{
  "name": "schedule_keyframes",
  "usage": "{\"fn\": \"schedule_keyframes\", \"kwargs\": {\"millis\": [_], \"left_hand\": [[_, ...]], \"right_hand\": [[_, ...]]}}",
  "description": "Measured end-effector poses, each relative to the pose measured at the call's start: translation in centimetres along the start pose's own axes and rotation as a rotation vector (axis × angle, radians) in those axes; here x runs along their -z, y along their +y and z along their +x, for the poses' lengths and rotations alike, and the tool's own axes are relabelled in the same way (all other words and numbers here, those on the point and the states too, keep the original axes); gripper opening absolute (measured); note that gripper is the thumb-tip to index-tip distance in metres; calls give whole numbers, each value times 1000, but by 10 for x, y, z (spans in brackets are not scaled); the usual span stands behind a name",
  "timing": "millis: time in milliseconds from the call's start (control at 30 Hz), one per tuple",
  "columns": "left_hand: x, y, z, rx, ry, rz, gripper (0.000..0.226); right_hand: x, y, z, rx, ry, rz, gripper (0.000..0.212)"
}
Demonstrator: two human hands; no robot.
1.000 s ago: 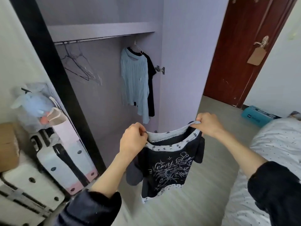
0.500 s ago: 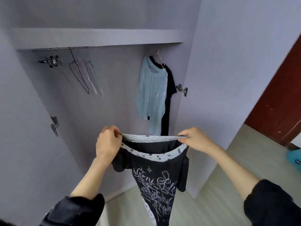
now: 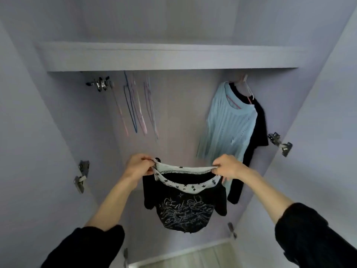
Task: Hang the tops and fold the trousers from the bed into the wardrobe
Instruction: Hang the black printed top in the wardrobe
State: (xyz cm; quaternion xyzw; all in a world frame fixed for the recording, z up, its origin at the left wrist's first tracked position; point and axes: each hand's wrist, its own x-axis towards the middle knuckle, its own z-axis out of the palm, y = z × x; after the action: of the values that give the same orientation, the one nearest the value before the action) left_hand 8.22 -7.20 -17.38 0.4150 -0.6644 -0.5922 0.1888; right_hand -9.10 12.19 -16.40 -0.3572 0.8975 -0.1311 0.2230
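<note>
Both hands are up inside the wardrobe (image 3: 58,171), stretching the neckline of a black top (image 3: 184,209) between them. The left hand (image 3: 138,167) pinches the star-printed collar at about 9 o'clock of the neck opening, and the right hand (image 3: 228,167) pinches it at 3 o'clock, so the shirt hangs below with its print facing the camera.

The step in hand looks like getting this top onto a hanger. The empty hangers (image 3: 135,109) hang from under the shelf (image 3: 170,60) at 11 o'clock of the shirt, well apart from it — one hand will need to leave the collar to fetch one. Keep the other hand's pinch firm so the shirt does not drop, and feed the hanger up through the hem rather than forcing it into the collar. Hang it next to the pale blue sweater (image 3: 226,128) at 1 o'clock — there is bare space to its left.
</note>
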Motion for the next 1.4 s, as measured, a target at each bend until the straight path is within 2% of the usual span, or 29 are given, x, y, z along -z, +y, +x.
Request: {"fn": "schedule_keyframes", "kwargs": {"millis": [133,233,300,367,500,600,667,733,767,833,900,933,1000,1100,1167,1300,1400], "left_hand": [[15,18,32,5,46,22,17],[23,28,49,-15,67,58,15],[27,33,57,-25,79,65,16],[31,39,62,-35,94,51,15],[37,47,68,-54,114,58,14],[43,50,73,-44,142,78,19],[46,48,76,-36,168,88,20],[49,47,76,-36,180,71,20],[50,47,76,-39,178,63,19],[50,47,75,-40,168,53,18],[48,47,74,-40,157,48,18],[46,46,73,-40,151,53,18],[43,46,71,-37,141,69,17],[39,46,67,-30,146,70,17],[38,46,65,-24,150,63,17],[39,45,61,-29,148,54,16],[42,43,58,-26,149,34,16]], "right_hand": [[12,-27,63,43,-84,-51,23],[16,-55,102,156,-133,-181,32],[16,-72,127,208,-120,-181,32],[15,-93,152,253,-79,-34,34],[15,-140,179,197,-52,561,49],[10,-164,189,168,-53,591,66],[4,-169,198,169,-21,519,51],[0,-170,204,181,19,503,14],[0,-170,205,175,32,509,5],[1,-167,208,163,41,528,16],[2,-165,208,164,29,615,9],[2,-165,206,159,1,692,12],[3,-166,202,150,-74,825,33],[1,-170,199,194,-114,770,52],[-2,-175,197,195,-153,723,53],[-8,-186,201,127,-207,884,55],[-10,-193,206,88,-219,995,48]]}}
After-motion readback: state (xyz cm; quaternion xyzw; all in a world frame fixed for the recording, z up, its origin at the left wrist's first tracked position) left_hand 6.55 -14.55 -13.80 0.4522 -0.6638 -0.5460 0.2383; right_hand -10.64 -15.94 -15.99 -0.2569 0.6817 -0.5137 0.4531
